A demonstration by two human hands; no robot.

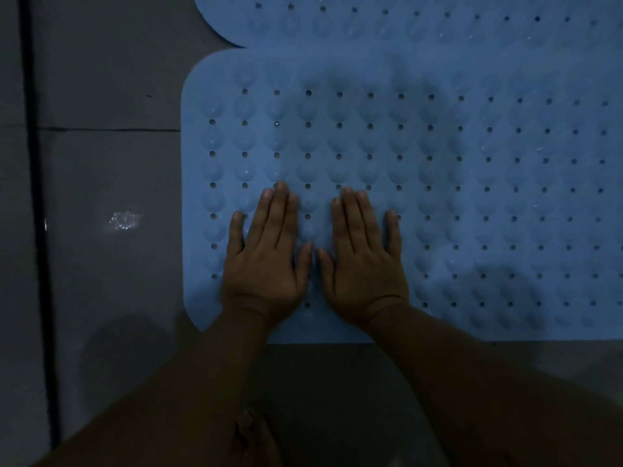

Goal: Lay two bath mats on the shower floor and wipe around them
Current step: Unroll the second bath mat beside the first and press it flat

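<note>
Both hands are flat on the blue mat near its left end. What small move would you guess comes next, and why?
Probably sliding both palms rightward, pressing as they go. The left hand and right hand lie flat side by side on the near mat, and a raised bulge shows to their right near the front edge, so that part seems not yet flat against the floor.

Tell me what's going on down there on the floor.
A person is pressing both palms flat on a blue bath mat lying on the grey tiled floor. The left hand and right hand sit side by side near the mat's left end, fingers straight. A second blue mat already lies just beyond it. No cloth is in view, and a small wet patch glints on the tile.
</note>
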